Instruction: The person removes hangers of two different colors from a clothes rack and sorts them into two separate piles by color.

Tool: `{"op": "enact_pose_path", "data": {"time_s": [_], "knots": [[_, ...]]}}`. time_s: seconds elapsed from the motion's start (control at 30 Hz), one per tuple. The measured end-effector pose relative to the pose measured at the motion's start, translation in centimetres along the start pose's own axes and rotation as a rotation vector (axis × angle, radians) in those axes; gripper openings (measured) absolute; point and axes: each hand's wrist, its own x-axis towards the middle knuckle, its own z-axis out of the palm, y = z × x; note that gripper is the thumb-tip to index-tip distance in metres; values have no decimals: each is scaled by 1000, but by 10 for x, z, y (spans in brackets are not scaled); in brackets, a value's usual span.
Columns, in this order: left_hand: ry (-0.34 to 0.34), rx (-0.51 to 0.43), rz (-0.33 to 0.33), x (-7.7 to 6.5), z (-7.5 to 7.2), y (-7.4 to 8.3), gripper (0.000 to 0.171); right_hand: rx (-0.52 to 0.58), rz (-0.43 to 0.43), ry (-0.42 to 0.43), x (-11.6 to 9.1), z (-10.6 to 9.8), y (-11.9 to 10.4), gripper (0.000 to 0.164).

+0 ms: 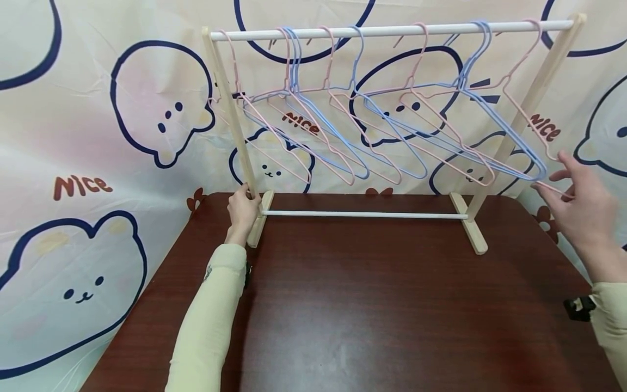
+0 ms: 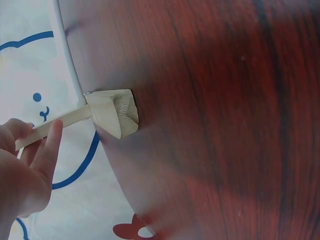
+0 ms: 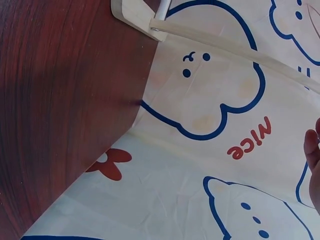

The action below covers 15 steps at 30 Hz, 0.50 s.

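Note:
A small wooden garment rack with a white top bar stands on the table, hung with several pink and blue wire hangers. My left hand grips the rack's left post low down, near its foot; the left wrist view shows the fingers around the wood. At the far right, my right hand pinches the lower corner of the rightmost pink hanger, whose hook is over the bar. Blue hangers hang just left of it. Only fingertips show at the right wrist view's edge.
The dark brown table spreads out before the rack. Between the rack's left foot and right foot runs a white lower bar. A cartoon-printed cloth covers the walls behind and beside the table.

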Motion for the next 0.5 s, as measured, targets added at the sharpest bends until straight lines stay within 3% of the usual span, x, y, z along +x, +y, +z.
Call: {"op": "enact_pose_path", "data": {"time_s": [0.3, 0.5], "knots": [[4, 2, -5, 0, 0, 2, 20, 16, -43, 59, -2, -1, -2, 68], [4, 7, 1, 0, 0, 2, 18, 46, -10, 81, -4, -4, -6, 67]]}}
